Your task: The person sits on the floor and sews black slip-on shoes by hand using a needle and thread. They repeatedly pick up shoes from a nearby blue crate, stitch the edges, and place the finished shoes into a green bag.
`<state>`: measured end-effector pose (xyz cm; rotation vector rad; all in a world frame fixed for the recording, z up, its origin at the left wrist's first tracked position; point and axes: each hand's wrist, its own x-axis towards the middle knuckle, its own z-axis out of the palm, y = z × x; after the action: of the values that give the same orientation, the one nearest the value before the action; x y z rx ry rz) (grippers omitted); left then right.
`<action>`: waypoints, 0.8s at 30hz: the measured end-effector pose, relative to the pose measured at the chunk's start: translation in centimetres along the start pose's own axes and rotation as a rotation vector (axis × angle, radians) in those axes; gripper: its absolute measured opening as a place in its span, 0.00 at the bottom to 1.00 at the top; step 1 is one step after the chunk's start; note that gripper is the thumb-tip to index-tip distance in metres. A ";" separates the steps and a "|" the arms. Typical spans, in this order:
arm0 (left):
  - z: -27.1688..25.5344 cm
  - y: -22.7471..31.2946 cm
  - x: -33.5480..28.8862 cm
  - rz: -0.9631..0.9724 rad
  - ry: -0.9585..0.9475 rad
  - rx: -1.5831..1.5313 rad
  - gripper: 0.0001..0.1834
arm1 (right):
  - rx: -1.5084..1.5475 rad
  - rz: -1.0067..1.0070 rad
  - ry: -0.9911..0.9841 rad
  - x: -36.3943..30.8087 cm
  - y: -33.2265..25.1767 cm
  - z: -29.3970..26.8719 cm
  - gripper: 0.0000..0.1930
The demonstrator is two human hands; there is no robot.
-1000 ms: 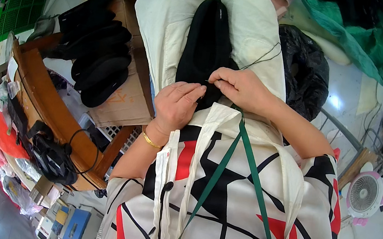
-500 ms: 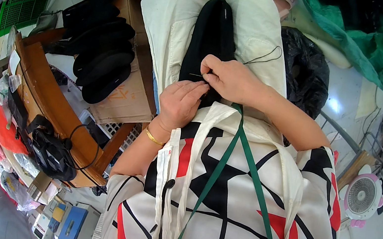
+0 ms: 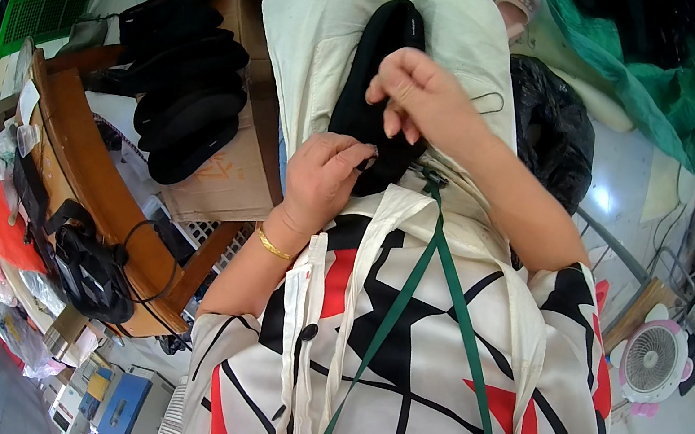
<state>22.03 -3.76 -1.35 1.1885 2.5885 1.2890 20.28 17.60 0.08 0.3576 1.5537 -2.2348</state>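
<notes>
A long black cloth piece, rounded at its far end with a small pale mark on its edge, lies on the white cloth over my lap. My left hand is closed on the near left edge of this piece, thumb and fingers pinched together. Above its right side, my right hand is raised with fingers curled in; whatever they may hold is too small to make out. A thin dark thread loops over the white cloth beyond my right wrist.
Several similar black pieces are stacked on a cardboard box at left, beside a curved wooden chair part. At right are a black plastic bag, a green sack and a small fan.
My right hand has lifted away from my left hand, farther from me over the black piece. My left hand stays pinched at the near edge. The thread loop has shifted.
</notes>
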 end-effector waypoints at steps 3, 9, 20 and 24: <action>-0.2 -0.1 0.5 -0.064 -0.028 -0.041 0.17 | 0.225 -0.044 0.003 -0.7 -2.4 -3.3 0.07; -1.0 0.0 1.8 -0.105 -0.168 -0.108 0.15 | 0.382 -0.831 0.375 -3.9 -11.4 -20.8 0.10; -0.9 0.3 1.8 -0.149 -0.146 -0.069 0.13 | -0.232 -0.236 0.123 -3.5 -3.4 -6.3 0.10; -0.7 0.3 1.4 -0.171 -0.100 -0.068 0.11 | -0.763 -0.213 -0.033 -4.8 0.6 -0.9 0.06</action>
<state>21.05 -3.21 -0.26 0.9703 2.4924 1.2392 24.79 19.03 1.25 -0.0736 2.3449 -1.5823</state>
